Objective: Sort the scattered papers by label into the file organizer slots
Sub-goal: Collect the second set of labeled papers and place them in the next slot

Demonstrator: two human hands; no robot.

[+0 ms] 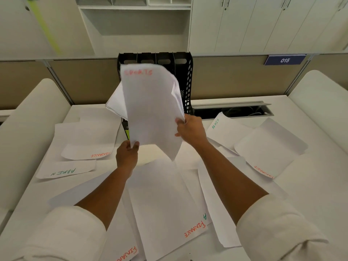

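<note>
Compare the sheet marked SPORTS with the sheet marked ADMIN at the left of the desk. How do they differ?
The SPORTS sheet is held up in the air by the left hand and right hand, in front of the black file organizer; the ADMIN sheet lies flat on the desk, untouched. SPORTS is lettered in red, ADMIN in green. Both are white paper with a handwritten label.

The white desk (310,185) carries scattered labelled papers (165,204) and the black file organizer (185,81).
</note>
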